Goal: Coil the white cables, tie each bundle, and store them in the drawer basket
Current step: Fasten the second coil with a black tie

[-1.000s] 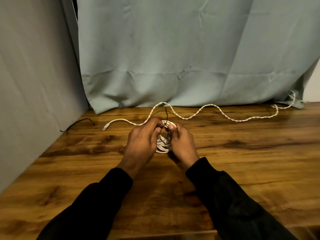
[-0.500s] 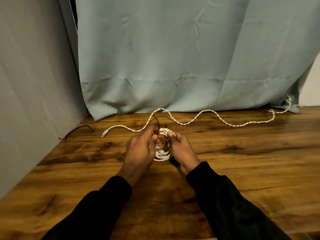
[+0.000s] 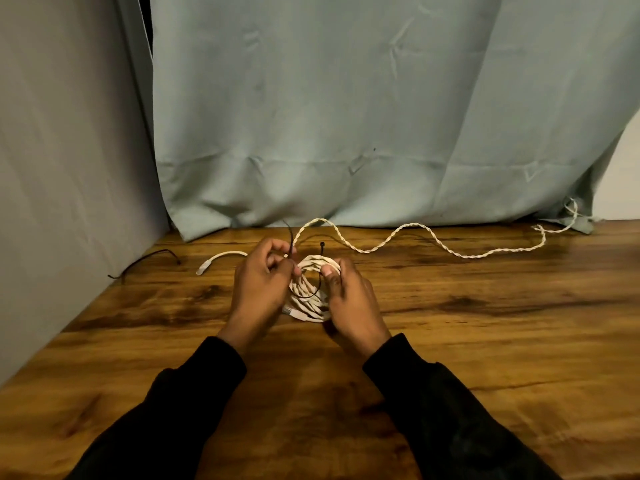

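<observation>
Tying is the step I judge to be in hand: the coiled white cable sits on the wooden table between both hands, and a thin black tie loops through its middle. My left hand pinches one end of the tie, whose tail sticks up past the fingers, while the right hand clamps the far side of the coil with the thumb pressed on top; the tie's small head stands up just beyond that thumb.

To do this well I would keep the right thumb firm on the loops so they do not spring apart, feed the tail into the head, and draw it snug around all the strands at once, without cinching so hard that the cable kinks. One connector end pokes out at the coil's near edge, and I would tuck it in before tightening.

A second, twisted white cable snakes loose along the back of the table by the curtain, uncoiled, its plug end lying left of my hands. Another black tie lies near the left wall.

No drawer or basket shows from here, so I cannot tell what it holds.
</observation>
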